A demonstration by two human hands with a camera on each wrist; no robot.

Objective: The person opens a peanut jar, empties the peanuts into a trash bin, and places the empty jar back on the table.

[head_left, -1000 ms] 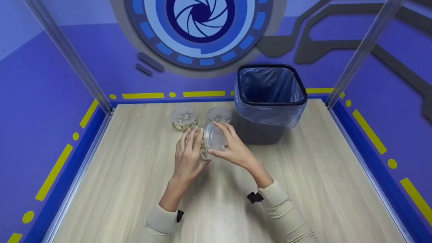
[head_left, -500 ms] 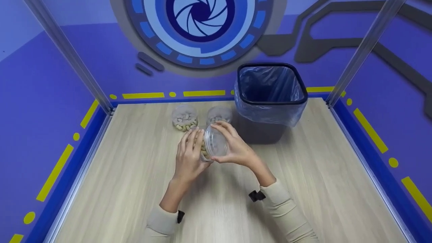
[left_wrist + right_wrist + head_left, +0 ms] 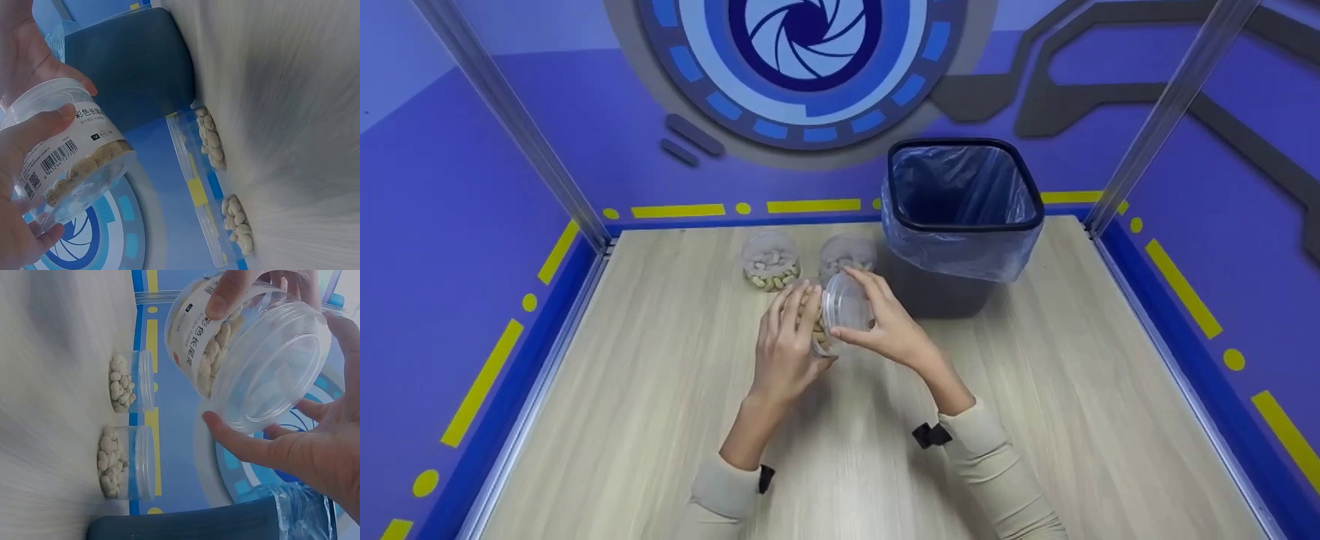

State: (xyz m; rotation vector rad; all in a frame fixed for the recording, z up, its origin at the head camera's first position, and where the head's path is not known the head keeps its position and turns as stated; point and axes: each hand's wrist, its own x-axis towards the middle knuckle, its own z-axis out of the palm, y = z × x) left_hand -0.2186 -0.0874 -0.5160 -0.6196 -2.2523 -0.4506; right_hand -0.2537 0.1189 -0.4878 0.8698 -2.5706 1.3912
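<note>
My left hand (image 3: 786, 345) grips a clear plastic jar (image 3: 84, 160) around its side, the thumb lying across the white printed label. Tan, peanut-shaped pieces (image 3: 216, 354) lie inside along the lower side of the jar, which is tipped over with its mouth toward the right. My right hand (image 3: 896, 330) holds the clear round lid (image 3: 275, 377) by its edge, thumb on one side and fingers on the other. The lid sits right at the jar's mouth. Both hands are above the table, and the left fingers hide much of the jar in the head view.
Two similar clear jars with such pieces inside, a left one (image 3: 771, 262) and a right one (image 3: 847, 255), stand at the back of the wooden table (image 3: 660, 390). A dark bin (image 3: 945, 292) with a clear bag liner stands behind the right hand. Blue walls enclose the table.
Both hands have shifted slightly to the right with the jar and lid. The lid's tilt has changed a little in the right fingers. The other jars and the bin stay put.
</note>
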